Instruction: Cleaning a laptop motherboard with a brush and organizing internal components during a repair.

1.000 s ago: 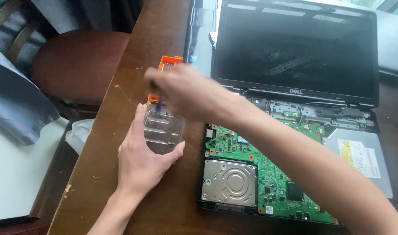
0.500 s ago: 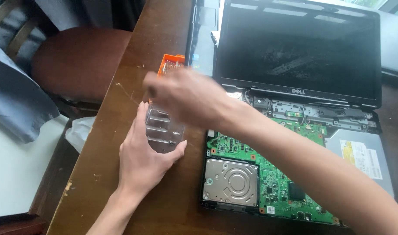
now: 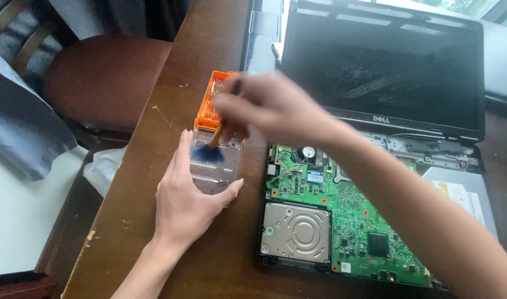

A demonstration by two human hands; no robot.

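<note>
A right hand (image 3: 267,108) pinches a blue-bristled brush (image 3: 212,148) inside a clear tray (image 3: 215,160) on the desk (image 3: 153,182), fingers closed around its handle; the left hand (image 3: 189,202), fingers spread, steadies the tray beside an opened laptop (image 3: 347,221).

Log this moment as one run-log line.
left hand: steadies clear plastic case | right hand: holds blue-bristled brush inside case | beside: orange bit holder, opened laptop with exposed green motherboard | surface: wooden table

2 hands (image 3: 193,206), 1 brush (image 3: 213,145), 1 clear case (image 3: 215,166), 1 opened laptop (image 3: 375,166), 1 chair (image 3: 98,83).
</note>
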